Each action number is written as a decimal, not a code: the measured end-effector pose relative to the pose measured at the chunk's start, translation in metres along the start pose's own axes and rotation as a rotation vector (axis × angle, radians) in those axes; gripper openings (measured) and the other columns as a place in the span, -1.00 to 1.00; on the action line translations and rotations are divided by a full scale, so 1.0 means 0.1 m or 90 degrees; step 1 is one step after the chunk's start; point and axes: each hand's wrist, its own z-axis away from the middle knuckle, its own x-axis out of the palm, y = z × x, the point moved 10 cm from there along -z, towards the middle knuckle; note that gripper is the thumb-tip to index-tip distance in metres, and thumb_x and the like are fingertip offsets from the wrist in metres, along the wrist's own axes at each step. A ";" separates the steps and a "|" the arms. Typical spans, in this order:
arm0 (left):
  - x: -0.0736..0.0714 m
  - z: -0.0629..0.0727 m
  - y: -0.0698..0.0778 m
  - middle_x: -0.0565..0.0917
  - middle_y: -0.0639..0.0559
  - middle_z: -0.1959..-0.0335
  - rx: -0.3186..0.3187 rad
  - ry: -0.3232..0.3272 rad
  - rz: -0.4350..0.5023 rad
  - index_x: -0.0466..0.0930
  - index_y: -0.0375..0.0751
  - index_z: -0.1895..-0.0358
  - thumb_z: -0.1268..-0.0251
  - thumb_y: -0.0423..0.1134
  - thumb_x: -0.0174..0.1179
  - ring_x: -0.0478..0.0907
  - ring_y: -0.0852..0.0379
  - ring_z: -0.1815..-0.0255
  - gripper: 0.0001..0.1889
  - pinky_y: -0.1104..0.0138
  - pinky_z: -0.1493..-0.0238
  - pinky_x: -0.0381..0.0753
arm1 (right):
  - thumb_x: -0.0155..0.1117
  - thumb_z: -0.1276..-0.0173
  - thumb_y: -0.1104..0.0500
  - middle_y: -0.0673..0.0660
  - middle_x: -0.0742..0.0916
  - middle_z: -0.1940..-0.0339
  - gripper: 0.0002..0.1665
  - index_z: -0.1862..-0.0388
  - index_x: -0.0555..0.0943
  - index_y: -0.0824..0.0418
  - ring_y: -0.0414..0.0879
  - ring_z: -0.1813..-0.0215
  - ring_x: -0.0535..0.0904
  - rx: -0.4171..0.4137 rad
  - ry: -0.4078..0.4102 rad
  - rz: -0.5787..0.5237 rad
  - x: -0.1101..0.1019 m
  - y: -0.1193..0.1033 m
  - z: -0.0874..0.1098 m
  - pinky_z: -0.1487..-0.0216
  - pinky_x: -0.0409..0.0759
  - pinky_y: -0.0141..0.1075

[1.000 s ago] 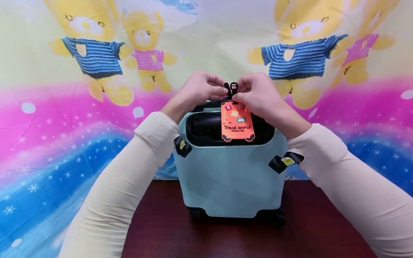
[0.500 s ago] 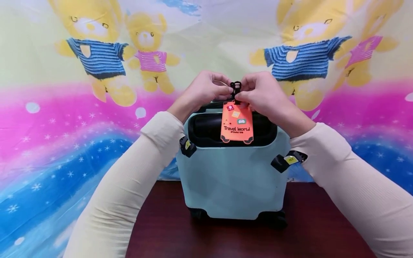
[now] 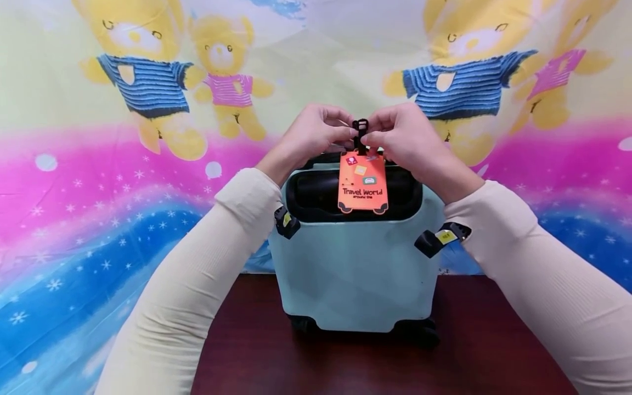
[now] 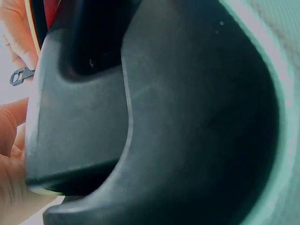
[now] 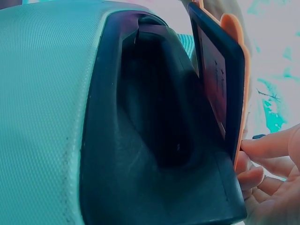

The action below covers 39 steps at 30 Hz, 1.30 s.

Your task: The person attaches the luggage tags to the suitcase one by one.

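Observation:
An orange luggage tag [image 3: 362, 184] printed "Travel World" hangs in front of the top handle recess of a pale teal suitcase [image 3: 355, 274]. Its black strap [image 3: 362, 144] rises from the tag to a small buckle [image 3: 362, 125]. My right hand [image 3: 407, 140] pinches the strap just below the buckle, between thumb and fingers. From the other side my left hand [image 3: 313, 134] pinches the strap with its thumb and fingertips, which partly hide it. In the right wrist view, the tag's dark-framed back [image 5: 218, 79] faces the suitcase's black handle [image 5: 206, 187].
The suitcase stands upright on a dark red-brown table [image 3: 257, 351]. A black wrist strap [image 3: 287, 222] is on the left sleeve and another strap [image 3: 441, 238] on the right. Behind hangs a backdrop cloth [image 3: 316, 66] with printed teddy bears.
The strap's loose end, held apart at the left of the buckle a second ago, has come to the buckle as my left hand moved right. Both hands and the tag have risen slightly.

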 end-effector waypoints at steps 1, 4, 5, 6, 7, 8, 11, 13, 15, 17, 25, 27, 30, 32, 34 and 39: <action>-0.01 0.00 0.00 0.80 -0.18 -0.04 -0.002 0.002 0.000 0.73 -0.25 0.01 -0.46 -0.35 0.30 0.77 0.10 0.17 -0.86 0.28 -0.01 0.80 | 0.26 -0.53 0.29 -0.04 0.67 0.52 -0.82 0.05 0.72 0.38 -0.20 0.56 0.39 -0.002 -0.001 -0.006 0.00 0.00 -0.01 0.54 0.35 -0.38; -0.03 -0.01 0.00 0.80 -0.17 -0.05 -0.003 0.009 0.000 0.73 -0.24 0.02 -0.47 -0.35 0.29 0.78 0.10 0.16 -0.87 0.28 0.02 0.81 | 0.25 -0.54 0.29 -0.03 0.67 0.49 -0.81 0.05 0.71 0.39 -0.21 0.62 0.32 -0.005 -0.003 -0.019 0.01 0.00 -0.02 0.56 0.34 -0.39; -0.03 -0.01 -0.01 0.80 -0.18 -0.06 -0.003 0.010 0.002 0.72 -0.24 0.02 -0.47 -0.36 0.29 0.78 0.09 0.16 -0.87 0.27 0.03 0.81 | 0.24 -0.54 0.29 -0.02 0.68 0.46 -0.81 0.04 0.71 0.39 -0.21 0.62 0.32 -0.005 -0.002 -0.023 0.01 0.00 -0.02 0.56 0.34 -0.39; -0.04 -0.01 -0.01 0.80 -0.18 -0.06 -0.004 0.011 0.005 0.72 -0.24 0.03 -0.47 -0.36 0.29 0.79 0.09 0.16 -0.88 0.27 0.03 0.81 | 0.24 -0.54 0.29 -0.01 0.70 0.43 -0.81 0.04 0.71 0.40 -0.21 0.62 0.32 -0.005 -0.001 -0.025 0.01 0.00 -0.02 0.56 0.35 -0.39; -0.04 -0.01 -0.01 0.80 -0.18 -0.05 -0.003 0.013 0.009 0.72 -0.25 0.03 -0.47 -0.36 0.29 0.79 0.09 0.17 -0.88 0.27 0.03 0.81 | 0.25 -0.54 0.29 0.01 0.70 0.41 -0.81 0.04 0.71 0.39 -0.21 0.62 0.32 -0.004 0.000 -0.026 0.00 0.00 -0.02 0.56 0.35 -0.39; -0.04 -0.02 0.00 0.80 -0.18 -0.04 -0.001 0.014 0.013 0.72 -0.25 0.03 -0.47 -0.36 0.30 0.79 0.09 0.18 -0.88 0.26 0.03 0.81 | 0.25 -0.54 0.28 0.01 0.71 0.39 -0.81 0.04 0.72 0.38 -0.21 0.60 0.34 -0.004 0.002 -0.026 0.00 0.00 -0.03 0.56 0.36 -0.39; -0.04 -0.02 0.00 0.80 -0.17 -0.01 0.003 0.016 0.030 0.71 -0.27 0.01 -0.47 -0.38 0.29 0.78 0.09 0.20 -0.87 0.26 0.00 0.81 | 0.27 -0.53 0.28 0.02 0.73 0.38 -0.83 0.06 0.72 0.36 -0.19 0.57 0.38 -0.006 0.010 -0.025 -0.01 0.00 -0.04 0.53 0.39 -0.39; -0.04 -0.02 0.02 0.80 -0.17 0.01 0.010 0.016 0.037 0.71 -0.28 -0.01 -0.48 -0.39 0.27 0.79 0.08 0.19 -0.86 0.25 -0.02 0.81 | 0.29 -0.52 0.28 0.00 0.74 0.39 -0.84 0.06 0.72 0.35 -0.19 0.53 0.43 -0.012 0.016 -0.026 -0.01 0.00 -0.04 0.51 0.42 -0.39; -0.04 -0.02 0.03 0.80 -0.17 0.01 0.017 0.015 0.039 0.71 -0.29 -0.03 -0.49 -0.39 0.26 0.80 0.06 0.17 -0.84 0.24 -0.03 0.81 | 0.30 -0.50 0.29 -0.01 0.75 0.41 -0.84 0.05 0.71 0.35 -0.18 0.50 0.46 -0.018 0.022 -0.027 -0.02 0.00 -0.05 0.50 0.44 -0.39; -0.04 -0.01 0.05 0.80 -0.18 0.00 0.022 0.014 0.039 0.71 -0.30 -0.04 -0.49 -0.39 0.25 0.81 0.04 0.15 -0.83 0.23 -0.02 0.81 | 0.31 -0.50 0.30 -0.02 0.75 0.42 -0.83 0.03 0.69 0.36 -0.16 0.48 0.47 -0.019 0.027 -0.031 -0.02 0.01 -0.05 0.50 0.44 -0.39; -0.03 -0.01 0.05 0.80 -0.18 0.04 0.016 0.009 0.052 0.72 -0.32 -0.03 -0.44 -0.42 0.30 0.80 0.04 0.14 -0.82 0.22 -0.02 0.81 | 0.33 -0.49 0.29 -0.04 0.74 0.44 -0.86 0.06 0.64 0.33 -0.16 0.48 0.46 -0.012 0.045 -0.030 -0.05 0.04 -0.06 0.49 0.43 -0.39; -0.02 -0.01 0.04 0.80 -0.18 0.06 0.015 0.006 0.057 0.72 -0.34 -0.02 -0.41 -0.45 0.31 0.80 0.05 0.13 -0.82 0.23 -0.03 0.81 | 0.33 -0.49 0.29 -0.06 0.73 0.45 -0.88 0.08 0.63 0.32 -0.17 0.48 0.45 -0.011 0.049 -0.034 -0.05 0.04 -0.06 0.48 0.44 -0.39; 0.00 -0.01 0.03 0.80 -0.18 0.06 0.015 0.000 0.058 0.72 -0.35 -0.01 -0.39 -0.49 0.31 0.79 0.07 0.12 -0.81 0.24 -0.04 0.80 | 0.34 -0.48 0.30 -0.08 0.72 0.47 -0.90 0.10 0.62 0.30 -0.16 0.44 0.51 -0.014 0.055 -0.037 -0.06 0.05 -0.05 0.42 0.49 -0.39; 0.01 -0.01 0.03 0.80 -0.18 0.05 0.019 -0.001 0.054 0.72 -0.34 -0.01 -0.40 -0.49 0.30 0.79 0.07 0.11 -0.82 0.24 -0.03 0.80 | 0.35 -0.47 0.30 -0.09 0.72 0.48 -0.90 0.12 0.61 0.29 -0.15 0.37 0.56 -0.019 0.059 -0.039 -0.06 0.05 -0.05 0.36 0.53 -0.39; 0.02 -0.02 0.03 0.80 -0.19 0.03 0.022 0.002 0.053 0.72 -0.33 0.00 -0.41 -0.48 0.30 0.79 0.07 0.11 -0.83 0.24 -0.02 0.81 | 0.36 -0.46 0.30 -0.09 0.73 0.48 -0.91 0.14 0.61 0.29 -0.14 0.29 0.59 -0.023 0.064 -0.041 -0.07 0.05 -0.04 0.28 0.57 -0.39; 0.01 -0.01 0.04 0.80 -0.24 -0.02 0.031 0.016 0.058 0.73 -0.32 0.04 -0.41 -0.47 0.30 0.80 0.06 0.12 -0.86 0.25 0.00 0.81 | 0.36 -0.45 0.31 -0.09 0.75 0.45 -0.91 0.19 0.60 0.29 -0.14 0.24 0.62 -0.036 0.077 -0.056 -0.07 0.04 -0.03 0.17 0.58 -0.38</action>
